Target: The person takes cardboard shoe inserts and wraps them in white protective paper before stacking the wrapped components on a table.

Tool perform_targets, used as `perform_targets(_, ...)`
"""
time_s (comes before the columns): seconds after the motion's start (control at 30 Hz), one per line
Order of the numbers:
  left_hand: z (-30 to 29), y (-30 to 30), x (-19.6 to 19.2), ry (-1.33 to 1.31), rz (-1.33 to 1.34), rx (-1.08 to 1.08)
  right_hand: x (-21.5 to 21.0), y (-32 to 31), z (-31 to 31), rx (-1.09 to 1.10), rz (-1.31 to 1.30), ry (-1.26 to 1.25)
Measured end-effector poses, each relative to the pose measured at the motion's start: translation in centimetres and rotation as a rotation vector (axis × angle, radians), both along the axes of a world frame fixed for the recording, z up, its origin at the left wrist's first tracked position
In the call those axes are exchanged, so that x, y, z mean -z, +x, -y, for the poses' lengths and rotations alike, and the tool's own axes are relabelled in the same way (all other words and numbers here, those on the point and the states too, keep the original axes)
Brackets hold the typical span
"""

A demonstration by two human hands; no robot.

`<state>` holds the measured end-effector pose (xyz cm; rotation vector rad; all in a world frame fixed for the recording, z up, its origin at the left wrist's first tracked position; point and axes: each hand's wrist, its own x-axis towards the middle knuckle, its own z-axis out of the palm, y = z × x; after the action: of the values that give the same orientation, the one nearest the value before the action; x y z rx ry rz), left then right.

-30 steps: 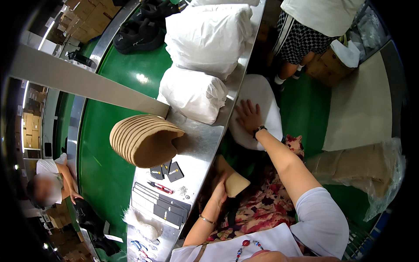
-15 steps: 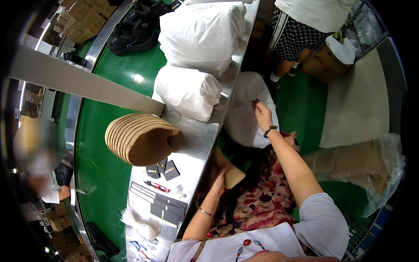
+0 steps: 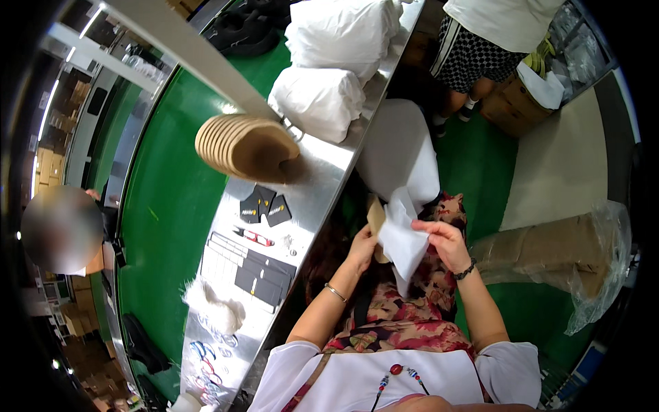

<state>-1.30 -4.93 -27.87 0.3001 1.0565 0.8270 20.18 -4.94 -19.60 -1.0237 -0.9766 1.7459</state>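
My left hand (image 3: 362, 250) is closed on a brown cardboard piece (image 3: 375, 218), held over my lap beside the table edge. A thin white paper sheet (image 3: 405, 239), creased and hanging down, lies across the front of the cardboard. My right hand (image 3: 445, 244) pinches the sheet's right edge between thumb and fingers. The sheet hides much of the cardboard. Just beyond my hands sits a smooth white pile (image 3: 398, 147), perhaps of similar sheets. On the table to the left stands a nested stack of curved brown cardboard pieces (image 3: 230, 147).
The metal-edged table (image 3: 322, 172) bears white wrapped bundles (image 3: 319, 103), black tags (image 3: 266, 206), red snips (image 3: 255, 237) and dark cards (image 3: 264, 278). Black shoes (image 3: 141, 343) lie on the green belt (image 3: 165, 226). A plastic-wrapped carton (image 3: 542, 257) is at right; another person (image 3: 480, 55) stands ahead.
My right hand has come back from the white pile toward my left hand, now with a white sheet. My left hand has lifted the cardboard piece. The view has shifted slightly.
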Motion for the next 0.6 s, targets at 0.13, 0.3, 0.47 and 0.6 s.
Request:
perform_targets(0.13, 2.4, 1.3, -2.5, 0.070, -0.001, 0.055, 0.2, -0.7, 2.7, -0.054, 0.135, -0.213)
perform_targets(0.3, 4.2, 1.5, -4.2, 0.117, -0.088, 0.062, -0.5, -2.7, 3.8, -0.405, 0.765, 0.378)
perform_targets(0.47, 5.8, 0.3, -5.2, 0.147, -0.113, 0.019, -0.5, -3.4, 6.9, -0.396, 0.939, 0.405)
perform_targets(0.6, 6.7, -1.0, -6.0, 0.249, -0.217, -0.004, 0.9, -1.1, 5.8, -0.093, 0.620, 0.124)
